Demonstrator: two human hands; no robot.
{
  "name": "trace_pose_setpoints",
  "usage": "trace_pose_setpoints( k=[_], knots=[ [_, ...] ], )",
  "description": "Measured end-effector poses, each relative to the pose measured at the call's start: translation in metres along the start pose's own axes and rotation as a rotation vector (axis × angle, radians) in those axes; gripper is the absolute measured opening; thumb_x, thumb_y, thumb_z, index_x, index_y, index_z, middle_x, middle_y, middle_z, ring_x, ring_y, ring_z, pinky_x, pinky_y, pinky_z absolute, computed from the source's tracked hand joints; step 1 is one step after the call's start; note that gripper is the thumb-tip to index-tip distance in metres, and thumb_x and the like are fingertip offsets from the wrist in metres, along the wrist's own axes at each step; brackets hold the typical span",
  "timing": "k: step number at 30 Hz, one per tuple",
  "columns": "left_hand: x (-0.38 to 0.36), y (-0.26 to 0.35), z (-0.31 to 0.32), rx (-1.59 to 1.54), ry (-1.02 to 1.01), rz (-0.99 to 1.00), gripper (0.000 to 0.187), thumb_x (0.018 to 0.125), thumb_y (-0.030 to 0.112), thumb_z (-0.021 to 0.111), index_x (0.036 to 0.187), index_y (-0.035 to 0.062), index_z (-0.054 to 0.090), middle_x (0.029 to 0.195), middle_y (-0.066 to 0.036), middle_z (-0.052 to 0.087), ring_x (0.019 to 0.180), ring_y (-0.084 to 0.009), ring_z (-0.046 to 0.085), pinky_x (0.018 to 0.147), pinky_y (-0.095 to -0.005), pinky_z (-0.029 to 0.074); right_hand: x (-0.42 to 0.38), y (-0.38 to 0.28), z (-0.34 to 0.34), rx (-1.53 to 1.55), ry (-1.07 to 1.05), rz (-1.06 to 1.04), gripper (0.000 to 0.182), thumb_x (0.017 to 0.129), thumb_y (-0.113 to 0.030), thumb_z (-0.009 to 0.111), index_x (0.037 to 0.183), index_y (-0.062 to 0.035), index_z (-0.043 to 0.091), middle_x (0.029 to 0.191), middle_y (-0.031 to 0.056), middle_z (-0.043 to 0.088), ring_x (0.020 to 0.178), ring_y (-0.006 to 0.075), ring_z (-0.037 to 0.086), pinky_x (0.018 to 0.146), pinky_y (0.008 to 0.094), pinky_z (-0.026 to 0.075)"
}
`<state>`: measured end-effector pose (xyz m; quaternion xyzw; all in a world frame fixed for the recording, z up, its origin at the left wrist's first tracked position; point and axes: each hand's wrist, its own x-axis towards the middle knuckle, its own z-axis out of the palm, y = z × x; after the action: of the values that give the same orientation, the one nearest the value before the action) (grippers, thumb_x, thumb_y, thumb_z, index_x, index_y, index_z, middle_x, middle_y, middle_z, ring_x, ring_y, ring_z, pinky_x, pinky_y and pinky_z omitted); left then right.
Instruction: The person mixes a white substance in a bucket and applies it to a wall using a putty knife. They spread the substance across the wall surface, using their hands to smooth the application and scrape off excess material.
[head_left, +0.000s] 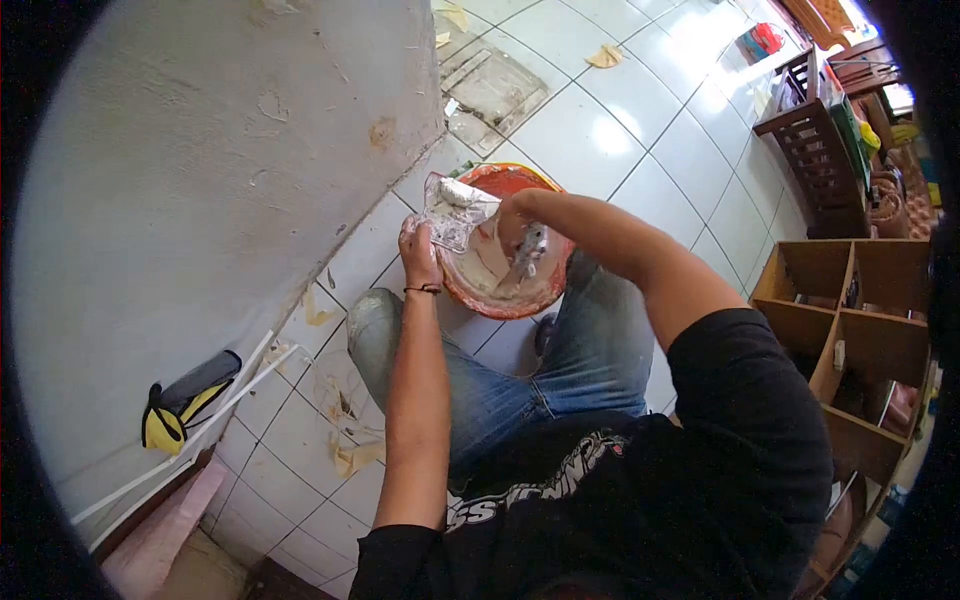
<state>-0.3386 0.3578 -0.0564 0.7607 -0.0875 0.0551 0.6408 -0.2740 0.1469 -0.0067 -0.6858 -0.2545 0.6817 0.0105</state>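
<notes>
Between the knees stands a red-orange basin point(555, 295) with whitish paste point(470, 270) inside and smeared along its rim. My left hand point(421, 255) grips the near edge of a paste-smeared, clear plastic tray point(450, 228), held tilted over the basin's left side. White paste lies thick on the tray's upper part. My right hand point(518, 215) reaches down into the basin, its fingers closed. Just below it is a paste-coated grey-white thing point(530, 255), its kind hard to make out.
A scuffed grey wall point(250, 150) rises on the left. Near its foot are white strips point(200, 435) and a black-and-yellow bag point(185, 405). Wooden shelving point(845, 330) stands on the right, with a dark wooden rack point(820, 140) beyond. Scraps point(605, 57) lie on white floor tiles.
</notes>
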Motion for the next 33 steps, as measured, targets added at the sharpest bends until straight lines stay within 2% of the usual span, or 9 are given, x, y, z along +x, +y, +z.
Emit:
trace_pose_setpoints(
  k=[5, 8, 10, 12, 14, 18, 28, 30, 33],
  knots=[
    [0.016, 0.009, -0.016, -0.739, 0.236, -0.272, 0.012, 0.085, 0.009, 0.051, 0.095, 0.0032, 0.055, 0.098, -0.007, 0.06, 0.088, -0.0212, 0.059, 0.078, -0.037, 0.049, -0.043, 0.068, 0.014, 0.217, 0.18, -0.418, 0.044, 0.083, -0.02, 0.061, 0.123, 0.0001, 0.059, 0.096, 0.0087, 0.068, 0.085, 0.0196, 0.061, 0.079, 0.0336, 0.05],
    [0.023, 0.017, -0.031, -1.061, 0.273, -0.352, 0.012, 0.087, 0.01, 0.05, 0.096, 0.0042, 0.055, 0.105, -0.009, 0.062, 0.096, -0.0246, 0.061, 0.086, -0.0411, 0.05, -0.137, 0.05, 0.042, 0.819, 0.286, -0.515, 0.039, 0.088, -0.008, 0.054, 0.125, 0.002, 0.056, 0.09, 0.0052, 0.066, 0.064, 0.0102, 0.06, 0.052, 0.0246, 0.05],
    [0.025, 0.051, -0.032, -1.206, 0.139, -0.392, 0.018, 0.087, 0.011, 0.05, 0.103, 0.0031, 0.055, 0.115, -0.015, 0.061, 0.109, -0.0301, 0.059, 0.096, -0.0447, 0.047, -0.184, 0.027, 0.04, 0.637, 0.539, -0.855, 0.04, 0.084, -0.008, 0.062, 0.123, 0.0036, 0.059, 0.098, 0.0058, 0.066, 0.086, 0.0112, 0.058, 0.074, 0.0259, 0.05],
    [0.026, 0.059, -0.034, -1.3, 0.005, -0.39, 0.026, 0.087, 0.013, 0.051, 0.11, 0.0008, 0.053, 0.118, -0.019, 0.06, 0.115, -0.0328, 0.057, 0.101, -0.0475, 0.046, -0.219, 0.002, 0.047, 1.053, 0.519, -0.778, 0.037, 0.087, -0.007, 0.061, 0.122, 0.0043, 0.059, 0.1, 0.0057, 0.065, 0.084, 0.0097, 0.056, 0.074, 0.0252, 0.048],
    [0.029, 0.091, -0.025, -1.314, -0.239, -0.42, 0.031, 0.089, 0.016, 0.054, 0.115, -0.0011, 0.053, 0.12, -0.019, 0.059, 0.112, -0.035, 0.059, 0.098, -0.0524, 0.048, -0.215, -0.018, 0.039, 0.828, 0.785, -0.833, 0.037, 0.088, -0.008, 0.06, 0.123, 0.003, 0.059, 0.102, 0.0058, 0.065, 0.082, 0.0092, 0.056, 0.073, 0.0248, 0.048],
    [0.022, 0.098, -0.025, -1.39, -0.103, -0.438, 0.04, 0.089, 0.021, 0.057, 0.121, -0.0019, 0.05, 0.12, -0.023, 0.058, 0.108, -0.0373, 0.061, 0.092, -0.0576, 0.05, -0.173, -0.03, 0.038, 0.341, 1.242, -0.877, 0.042, 0.085, -0.008, 0.062, 0.127, -0.006, 0.06, 0.118, 0.0141, 0.065, 0.098, 0.0214, 0.062, 0.09, 0.0305, 0.047],
    [0.008, 0.108, -0.048, -1.219, 0.001, -0.306, 0.042, 0.086, 0.02, 0.058, 0.12, -0.0041, 0.052, 0.119, -0.019, 0.06, 0.11, -0.0333, 0.06, 0.098, -0.0454, 0.046, -0.098, 0.013, 0.07, 0.136, 1.057, -0.323, 0.03, 0.079, -0.012, 0.062, 0.108, -0.0063, 0.068, 0.099, 0.0211, 0.067, 0.091, 0.0342, 0.065, 0.079, 0.0386, 0.052],
    [0.016, 0.096, -0.053, -1.16, -0.024, -0.338, 0.044, 0.088, 0.021, 0.058, 0.123, -0.004, 0.051, 0.122, -0.019, 0.059, 0.114, -0.0323, 0.058, 0.102, -0.0464, 0.043, -0.09, -0.006, 0.063, 0.032, 0.915, 0.12, 0.034, 0.078, -0.016, 0.063, 0.112, -0.0092, 0.066, 0.094, 0.0221, 0.067, 0.087, 0.0325, 0.066, 0.076, 0.0413, 0.052],
    [0.021, 0.094, -0.052, -1.14, 0.007, -0.323, 0.041, 0.09, 0.018, 0.055, 0.125, -0.0035, 0.05, 0.127, -0.018, 0.056, 0.118, -0.0308, 0.054, 0.104, -0.0447, 0.041, -0.067, -0.025, 0.054, -0.131, 1.043, 0.098, 0.055, 0.079, -0.017, 0.065, 0.13, -0.0061, 0.049, 0.111, 0.0221, 0.063, 0.104, 0.0326, 0.062, 0.079, 0.0485, 0.048]
  ],
)
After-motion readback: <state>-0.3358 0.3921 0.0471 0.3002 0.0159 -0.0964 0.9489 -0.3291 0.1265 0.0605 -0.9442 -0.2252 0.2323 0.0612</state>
